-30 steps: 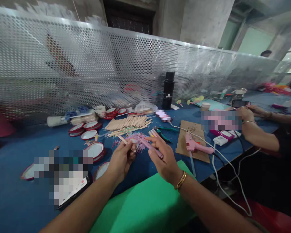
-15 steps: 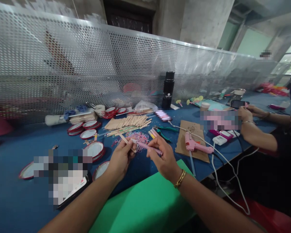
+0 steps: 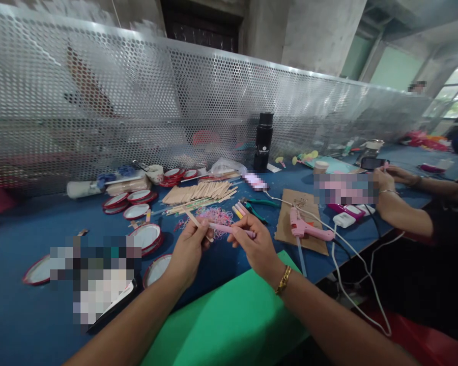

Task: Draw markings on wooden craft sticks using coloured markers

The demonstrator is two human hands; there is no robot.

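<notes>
My left hand [image 3: 189, 249] pinches a flat wooden craft stick [image 3: 192, 217], which slants up and left past the thumb. In my right hand [image 3: 257, 244] is a pink-purple marker [image 3: 222, 228], held roughly level. Its left end reaches my left fingertips, where its tip is hidden. Just behind both hands lies a tangled heap of thin pink and purple bands [image 3: 222, 216]. More markers [image 3: 237, 210], yellow and pink, rest beside the heap. A pile of craft sticks [image 3: 200, 192] spreads out farther back. Under my forearms is a green sheet [image 3: 221, 315].
A pink glue gun [image 3: 309, 230] rests on cardboard [image 3: 283, 223] at right, with white cables trailing off the edge. Teal-handled pliers [image 3: 265, 203], a lit phone [image 3: 255, 181] and a black bottle [image 3: 264, 142] stand behind. Red-rimmed discs [image 3: 147, 236] lie left. A co-worker's hands [image 3: 383, 182] are far right.
A white section of the marker beside my left fingertips no longer shows; the pink barrel now meets those fingers. My head view has shifted slightly. Both hands keep their holds.
</notes>
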